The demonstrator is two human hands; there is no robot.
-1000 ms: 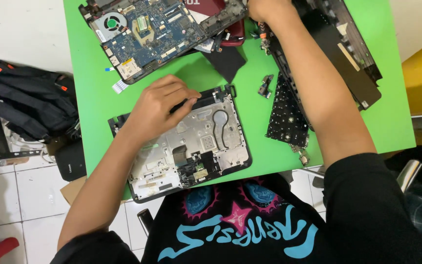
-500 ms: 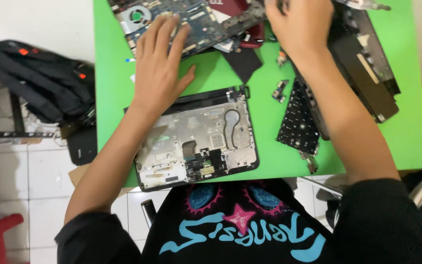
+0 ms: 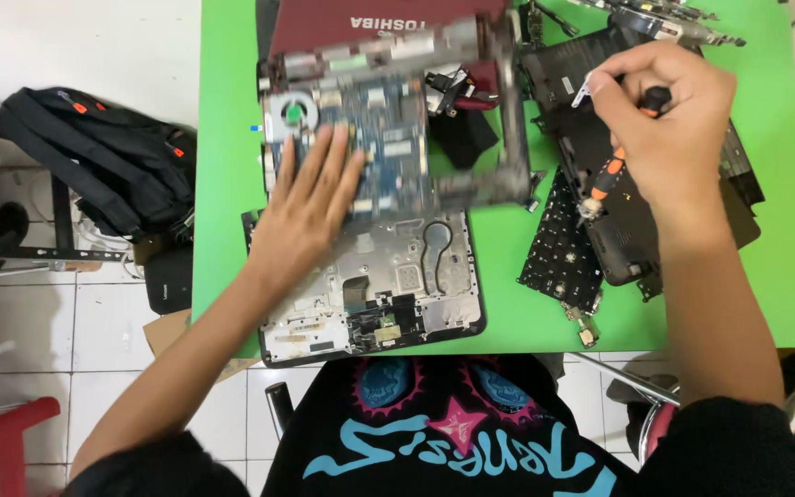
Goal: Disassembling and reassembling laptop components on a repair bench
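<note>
Green table [image 3: 232, 230] is our landmark. Head view: since a moment ago our left hand [image 3: 310, 207] left grey laptop base [image 3: 388, 294] at table near edge and moved up; now fingers spread flat on blue motherboard [image 3: 388, 147] at table far side, so we judge work shifts to board. Right hand [image 3: 669, 124] closed around orange-black screwdriver [image 3: 604, 175], over black parts at table right. Loose keyboard [image 3: 558, 253] lies between. Backpack [image 3: 94, 166] on floor, left of table. Red lid [image 3: 370, 18] crowds behind board.
</note>
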